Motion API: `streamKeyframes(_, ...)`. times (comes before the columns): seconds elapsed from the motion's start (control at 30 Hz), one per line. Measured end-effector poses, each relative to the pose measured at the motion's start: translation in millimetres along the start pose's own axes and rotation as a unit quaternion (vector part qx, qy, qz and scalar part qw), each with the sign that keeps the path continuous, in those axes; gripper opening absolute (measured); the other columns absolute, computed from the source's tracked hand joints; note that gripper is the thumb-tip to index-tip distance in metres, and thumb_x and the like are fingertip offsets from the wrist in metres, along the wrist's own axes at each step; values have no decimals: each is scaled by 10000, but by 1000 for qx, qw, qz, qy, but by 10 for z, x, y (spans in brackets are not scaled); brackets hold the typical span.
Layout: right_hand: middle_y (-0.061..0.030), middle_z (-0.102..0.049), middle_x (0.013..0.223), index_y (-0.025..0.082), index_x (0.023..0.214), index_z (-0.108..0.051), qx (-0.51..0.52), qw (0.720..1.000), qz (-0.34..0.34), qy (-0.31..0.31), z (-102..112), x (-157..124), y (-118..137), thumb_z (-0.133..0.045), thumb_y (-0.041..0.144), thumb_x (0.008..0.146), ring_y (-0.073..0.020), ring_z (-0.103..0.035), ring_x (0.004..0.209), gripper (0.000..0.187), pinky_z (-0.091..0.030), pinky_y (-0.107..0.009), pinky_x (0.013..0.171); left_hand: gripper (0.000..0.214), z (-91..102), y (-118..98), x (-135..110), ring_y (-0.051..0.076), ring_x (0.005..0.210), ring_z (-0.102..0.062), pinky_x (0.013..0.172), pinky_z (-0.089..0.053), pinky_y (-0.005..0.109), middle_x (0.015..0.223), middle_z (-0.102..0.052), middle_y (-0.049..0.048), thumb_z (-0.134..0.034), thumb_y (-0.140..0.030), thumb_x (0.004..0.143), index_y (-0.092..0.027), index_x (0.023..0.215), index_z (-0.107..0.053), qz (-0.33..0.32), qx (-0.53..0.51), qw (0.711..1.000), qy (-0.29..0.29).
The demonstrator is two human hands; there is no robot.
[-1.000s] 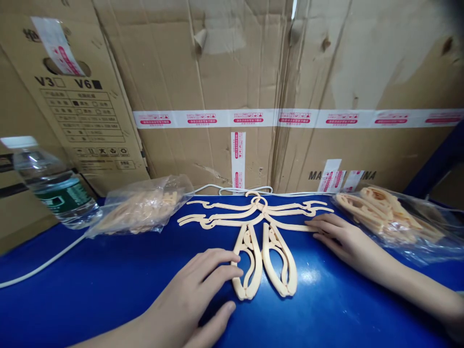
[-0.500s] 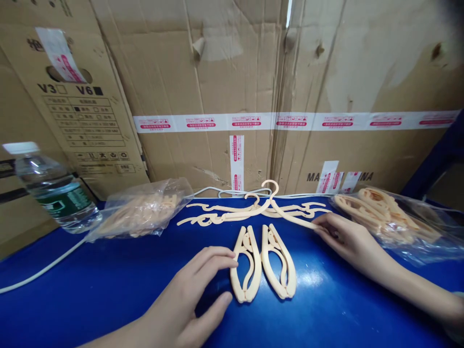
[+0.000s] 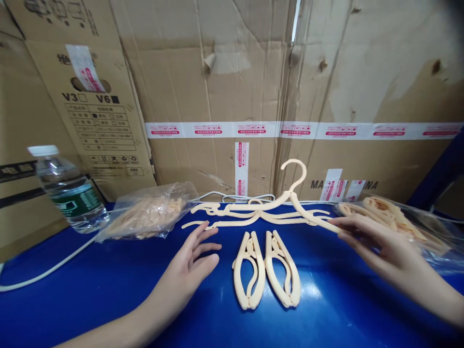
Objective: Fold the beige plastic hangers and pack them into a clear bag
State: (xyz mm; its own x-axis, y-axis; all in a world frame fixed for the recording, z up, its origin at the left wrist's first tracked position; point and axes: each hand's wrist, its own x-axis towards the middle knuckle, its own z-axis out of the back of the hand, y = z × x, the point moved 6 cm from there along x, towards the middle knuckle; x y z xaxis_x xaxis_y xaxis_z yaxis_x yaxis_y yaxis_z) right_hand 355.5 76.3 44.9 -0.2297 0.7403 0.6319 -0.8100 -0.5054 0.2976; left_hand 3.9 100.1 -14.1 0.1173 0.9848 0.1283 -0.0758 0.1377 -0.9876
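My right hand (image 3: 384,246) pinches the right arm tip of a cream folding hanger (image 3: 277,203), which is unfolded and raised, hook upward. My left hand (image 3: 192,261) is open, fingers spread, holding nothing. Its fingertips are by the left end of an unfolded hanger (image 3: 239,222) lying on the table; whether they touch it I cannot tell. The raised hanger partly covers what lies behind it. Between my hands, nearer to me, two folded hangers, a left one (image 3: 258,282) and a right one (image 3: 295,280), lie side by side.
On the blue table (image 3: 326,319), a clear bag of hangers (image 3: 148,212) lies left and another bag (image 3: 395,217) right, partly behind my right hand. A water bottle (image 3: 72,188) stands far left beside a white cable (image 3: 54,273). Cardboard boxes (image 3: 203,159) wall off the back.
The held hanger has risen and shifted right, and its hook stands higher. My left hand has moved away from the left folded hanger, leftward and forward. The camera view has shifted slightly.
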Motion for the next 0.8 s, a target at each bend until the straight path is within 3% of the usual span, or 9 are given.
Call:
streamKeyframes(0.07, -81, -681, 979, 239, 1048, -611, -3, 1000, 20, 7, 7, 0, 85, -518, 347, 943, -255, -657, 931, 178, -536, -304, 723, 730, 4, 1, -8, 277, 1111, -610, 963, -497, 439, 1446, -433, 161, -651, -412, 811, -247, 1423, -288, -18, -10, 1000, -5)
streamKeyframes(0.23, -67, -676, 944, 253, 1013, -587, 30, 998, 20, 54, -65, 3, 220, -479, 280, 961, -229, -649, 847, 123, -529, -293, 713, 457, -50, -75, -53, 227, 1054, -616, 986, -471, 420, 1418, -424, 112, -568, -376, 905, -274, 1312, -388, -46, 17, 998, 32)
streamKeyframes(0.4, -65, -671, 902, 249, 963, -596, 43, 996, 35, 71, -117, -16, 254, -475, 284, 960, -224, -645, 801, 126, -545, -303, 672, 585, -109, -122, -111, 202, 987, -606, 990, -456, 435, 1377, -456, 95, -522, -376, 937, -337, 1451, -247, -47, 53, 995, 66)
streamKeyframes(0.57, -67, -668, 917, 253, 996, -593, 51, 994, 54, 78, -136, -42, 285, -473, 263, 960, -221, -650, 813, 126, -564, -310, 673, 556, -117, -113, -141, 189, 927, -580, 948, -470, 415, 1235, -553, 82, -516, -358, 941, -322, 1453, -302, -67, 95, 991, 71)
streamKeyframes(0.8, -69, -673, 910, 256, 994, -603, 61, 993, 63, 84, -154, -47, 330, -466, 255, 962, -217, -660, 794, 140, -574, -311, 655, 636, -122, -105, -127, 221, 1067, -582, 987, -450, 424, 1194, -607, 86, -467, -346, 964, -302, 1533, -185, -76, 121, 987, 79)
